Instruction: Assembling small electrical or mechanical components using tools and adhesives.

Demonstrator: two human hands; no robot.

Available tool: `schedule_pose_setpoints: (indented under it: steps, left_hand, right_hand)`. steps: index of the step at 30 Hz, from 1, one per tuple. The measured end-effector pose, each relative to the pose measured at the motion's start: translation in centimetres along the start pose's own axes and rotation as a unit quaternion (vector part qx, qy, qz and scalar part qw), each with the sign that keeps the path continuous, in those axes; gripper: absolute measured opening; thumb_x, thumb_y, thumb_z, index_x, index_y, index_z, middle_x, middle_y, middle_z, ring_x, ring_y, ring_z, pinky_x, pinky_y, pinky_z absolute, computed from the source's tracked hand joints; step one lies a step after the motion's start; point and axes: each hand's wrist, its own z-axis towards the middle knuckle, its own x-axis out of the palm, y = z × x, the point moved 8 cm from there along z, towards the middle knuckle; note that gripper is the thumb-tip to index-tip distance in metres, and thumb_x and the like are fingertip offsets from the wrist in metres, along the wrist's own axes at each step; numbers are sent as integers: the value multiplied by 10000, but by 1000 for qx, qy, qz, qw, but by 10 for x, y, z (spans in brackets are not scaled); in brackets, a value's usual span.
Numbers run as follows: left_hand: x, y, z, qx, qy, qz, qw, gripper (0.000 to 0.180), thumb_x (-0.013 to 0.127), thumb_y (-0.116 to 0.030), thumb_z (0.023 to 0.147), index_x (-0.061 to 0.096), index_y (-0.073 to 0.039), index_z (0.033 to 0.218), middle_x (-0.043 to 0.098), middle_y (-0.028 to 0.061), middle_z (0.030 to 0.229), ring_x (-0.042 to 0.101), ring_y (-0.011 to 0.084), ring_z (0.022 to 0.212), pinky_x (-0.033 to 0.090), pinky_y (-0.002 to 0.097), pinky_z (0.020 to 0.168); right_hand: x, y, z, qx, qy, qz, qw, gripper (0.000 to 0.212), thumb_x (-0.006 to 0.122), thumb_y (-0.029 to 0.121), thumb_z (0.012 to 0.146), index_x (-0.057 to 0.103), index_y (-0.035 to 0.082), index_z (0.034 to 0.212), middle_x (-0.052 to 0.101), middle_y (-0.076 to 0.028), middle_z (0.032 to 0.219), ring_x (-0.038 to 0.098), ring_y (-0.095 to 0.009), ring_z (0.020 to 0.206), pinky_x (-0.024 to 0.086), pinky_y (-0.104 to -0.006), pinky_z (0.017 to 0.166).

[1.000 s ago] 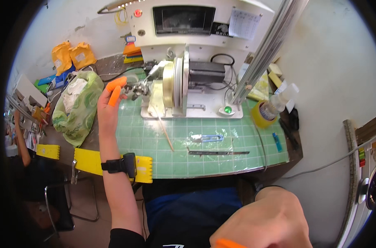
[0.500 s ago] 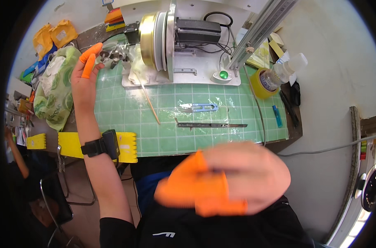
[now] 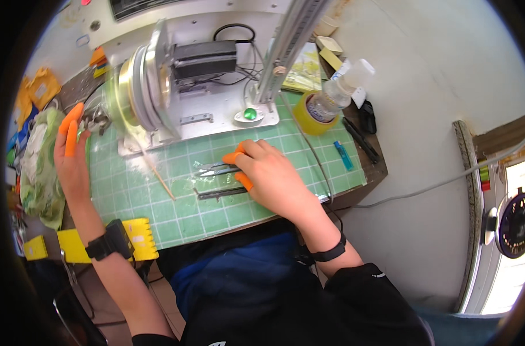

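My right hand [image 3: 274,176], with orange finger cots, is closed on the blue-handled thread snips [image 3: 211,170] low over the green mat [image 3: 199,222]; the handles are mostly hidden under my fingers. Just nearer to me lies a slim dark tool [image 3: 221,194], its right end covered by my hand. At the far left, my left hand [image 3: 72,153] is raised with its fingers stretched and apart, two in orange cots. It is beside small metal parts [image 3: 95,122] left of the machine's wheel [image 3: 130,95]. I cannot make out anything in it.
Behind the mat stands the machine's metal base [image 3: 216,128] with a green button [image 3: 250,113] and an upright rail [image 3: 285,52]. A thin stick [image 3: 160,177] leans from the base. At right are a yellow tape roll [image 3: 306,118], a bottle [image 3: 331,95] and a grey cable [image 3: 317,153].
My right hand has gone from a blur in front of my body to the thread snips and closed on them. The whole view has shifted and tilted; my left hand stays by the metal parts.
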Motion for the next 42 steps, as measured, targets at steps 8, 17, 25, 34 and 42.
schedule_pose_setpoints:
  steps: [8, 17, 25, 34, 42]
  left_hand:
    - [-5, 8, 3, 0, 10, 19, 1000, 361, 483, -214, 1099, 592, -57, 1405, 586, 29, 1444, 510, 118, 1307, 388, 321, 1078]
    - [-5, -18, -4, 34, -7, 149, 988, 364, 542, -109, 1040, 597, -38, 1393, 598, 43, 1421, 532, 157, 1308, 428, 320, 1076]
    - [40, -35, -6, 9, 42, 39, 998, 301, 686, -53, 943, 702, -78, 1242, 663, 16, 1280, 604, 114, 1139, 508, 289, 912]
    - [58, -97, 8, 203, 181, 400, 875, 147, 760, -32, 855, 735, -21, 1000, 680, 38, 1050, 623, 176, 944, 482, 283, 795]
    - [77, -85, 16, 189, 230, 216, 930, 67, 726, 12, 884, 687, 17, 938, 615, 70, 1040, 611, 177, 973, 505, 303, 835]
  right_hand:
    - [-15, -25, -9, 56, 70, -10, 996, 287, 698, -6, 820, 728, 45, 1101, 646, -104, 1075, 601, -320, 1057, 502, -426, 933]
    - [-13, -13, 2, 32, 50, 1, 998, 269, 742, 70, 808, 713, 53, 1075, 665, -123, 1080, 614, -345, 1073, 508, -429, 931]
    - [-28, -17, 0, 69, 60, 38, 995, 139, 724, 3, 825, 673, 2, 954, 674, -174, 945, 647, -386, 899, 509, -434, 777]
    - [-61, 47, 1, 81, 157, 230, 957, 198, 554, -139, 890, 649, -38, 1031, 738, -143, 863, 730, -197, 810, 553, -294, 757]
    - [0, 81, -12, 182, 292, 602, 721, 210, 649, 1, 922, 630, -62, 1122, 728, -189, 903, 672, -176, 650, 487, -240, 576]
